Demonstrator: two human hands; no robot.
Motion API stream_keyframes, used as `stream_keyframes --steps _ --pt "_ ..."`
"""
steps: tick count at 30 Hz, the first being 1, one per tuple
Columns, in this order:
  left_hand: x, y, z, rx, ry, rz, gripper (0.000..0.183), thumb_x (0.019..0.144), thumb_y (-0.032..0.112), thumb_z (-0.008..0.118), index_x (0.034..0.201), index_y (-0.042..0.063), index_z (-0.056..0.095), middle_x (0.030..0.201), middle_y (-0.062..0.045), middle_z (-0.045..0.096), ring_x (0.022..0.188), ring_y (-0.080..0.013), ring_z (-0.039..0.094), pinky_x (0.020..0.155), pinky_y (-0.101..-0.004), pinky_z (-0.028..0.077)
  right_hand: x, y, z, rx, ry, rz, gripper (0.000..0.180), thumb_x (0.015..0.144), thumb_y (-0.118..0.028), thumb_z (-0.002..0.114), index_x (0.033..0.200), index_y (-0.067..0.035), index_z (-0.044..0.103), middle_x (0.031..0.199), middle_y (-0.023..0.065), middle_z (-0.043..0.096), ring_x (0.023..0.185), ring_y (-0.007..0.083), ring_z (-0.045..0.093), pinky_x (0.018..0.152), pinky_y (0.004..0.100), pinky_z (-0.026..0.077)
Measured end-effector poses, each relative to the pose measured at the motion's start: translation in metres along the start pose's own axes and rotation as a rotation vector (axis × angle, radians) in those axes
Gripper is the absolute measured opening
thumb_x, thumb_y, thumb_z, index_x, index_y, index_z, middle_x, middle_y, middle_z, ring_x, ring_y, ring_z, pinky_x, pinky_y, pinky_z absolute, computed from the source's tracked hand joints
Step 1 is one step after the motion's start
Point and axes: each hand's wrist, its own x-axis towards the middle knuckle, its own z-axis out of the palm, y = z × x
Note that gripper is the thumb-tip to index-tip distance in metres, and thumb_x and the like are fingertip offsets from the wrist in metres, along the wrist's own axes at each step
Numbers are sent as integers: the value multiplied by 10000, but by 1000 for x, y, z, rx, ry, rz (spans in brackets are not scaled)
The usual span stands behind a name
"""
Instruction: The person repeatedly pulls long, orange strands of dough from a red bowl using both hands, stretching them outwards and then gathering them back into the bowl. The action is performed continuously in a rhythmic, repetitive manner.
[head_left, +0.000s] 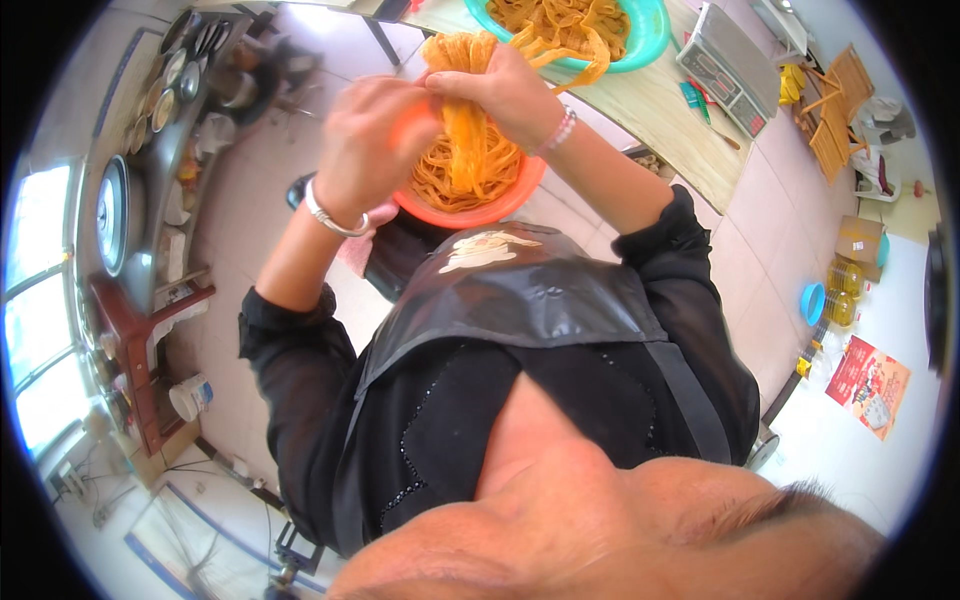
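Observation:
My right hand (499, 94), wearing a beaded bracelet, grips a folded bundle of flat yellow-orange food strips (466, 142), perhaps tofu skin or noodles. The bundle hangs down over an orange plastic basin (450, 217) holding a heap of thinner strips (499, 169). My left hand (371, 139), with a silver bangle, is blurred beside the bundle. Its fingertips come close to my right thumb; whether they pinch anything is unclear. Long loose strips (577, 67) trail from a turquoise basin (652, 37) of wide strips on the wooden table toward my right hand.
The wooden table (667, 142) also bears a digital scale (731, 71) and a small knife (726, 139). Below the orange basin is a dark support, with a pink cloth (367, 240) beside it. Metal shelving with pots stands at left. Oil bottles (844, 292) and folding chairs (832, 112) are at right.

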Motion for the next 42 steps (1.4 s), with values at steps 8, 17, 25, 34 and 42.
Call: stream_keyframes --steps 8,17,25,34,42 --pt "-41 -55 45 -2068 -448 -1208 805 893 654 271 1311 -19 413 1210 -218 540 1078 -315 549 1022 -407 363 -29 35 76 137 -292 339 116 813 -109 604 830 6 596 695 57 608 611 104 579 552 239 457" --pt "-18 -43 1 -1463 -963 -561 450 800 276 697 1036 -57 508 658 -89 554 461 -152 470 459 -257 405 -66 181 -114 -216 -153 243 591 863 -368 578 1316 -25 416 1223 103 523 1134 190 494 926 334 398" --pt "50 33 -68 -706 -1533 271 327 793 336 666 720 40 549 592 -129 542 550 -346 555 507 -375 460 21 149 -166 898 284 274 806 797 -606 568 1300 -2 389 1264 214 474 1177 395 452 997 542 347" --pt "43 21 -133 -772 -476 164 426 701 306 788 931 -5 608 808 -87 630 673 -210 620 624 -325 488 118 86 -214 1186 573 81 666 874 -498 520 1124 113 435 979 222 584 966 364 577 901 489 456" --pt "57 -59 -89 -949 -38 -302 640 707 412 758 1094 -42 528 843 -90 587 606 -128 560 516 -204 424 211 -17 -399 668 67 53 207 857 -145 506 679 -57 566 574 44 518 504 139 498 469 271 419"
